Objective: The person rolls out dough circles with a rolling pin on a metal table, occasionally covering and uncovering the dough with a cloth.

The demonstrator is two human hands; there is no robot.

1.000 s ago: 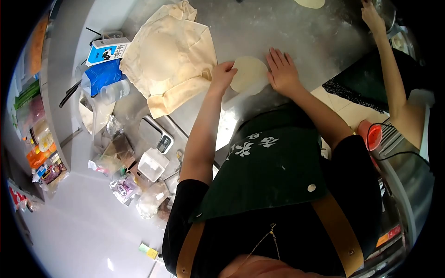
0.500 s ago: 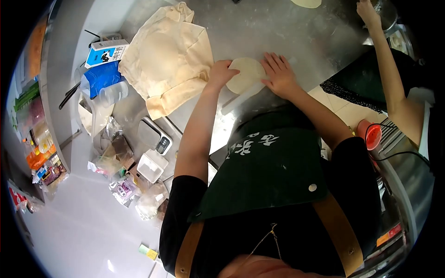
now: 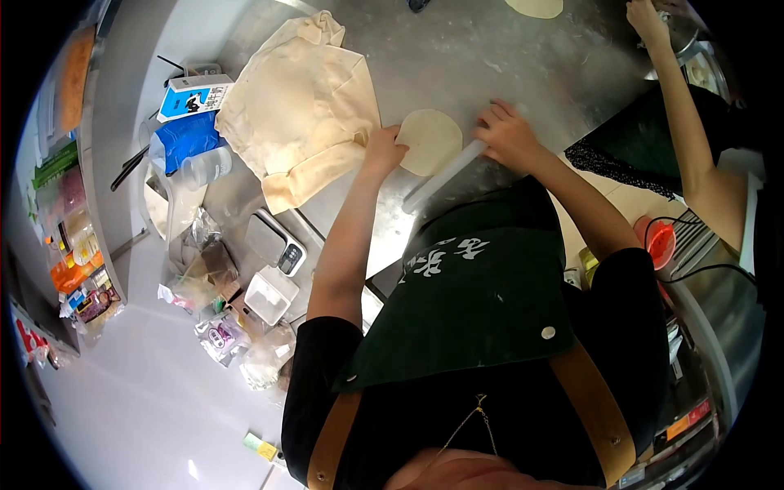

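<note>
A thin, pale dough round (image 3: 430, 143) lies flat on the steel worktop in front of me. My left hand (image 3: 384, 153) is closed at its left edge, thumb and fingers pinching the rim. My right hand (image 3: 506, 137) has its fingers curled over a white rolling pin (image 3: 445, 175), which slants along the near right side of the dough. To the left, beside my left hand, a cream cloth (image 3: 298, 106) is draped over something rounded that it hides.
A second dough round (image 3: 535, 6) lies at the far edge. At left are a milk carton (image 3: 192, 96), a plastic measuring cup (image 3: 206, 167), a scale (image 3: 278, 242) and a white tub (image 3: 270, 294). On the right, a co-worker's arm (image 3: 686, 122) reaches over a metal bowl (image 3: 679, 34).
My right hand has gone from spread fingers to curled round the rolling pin, moving slightly right. The pin shows more clearly. My left hand stays at the dough's left edge.
</note>
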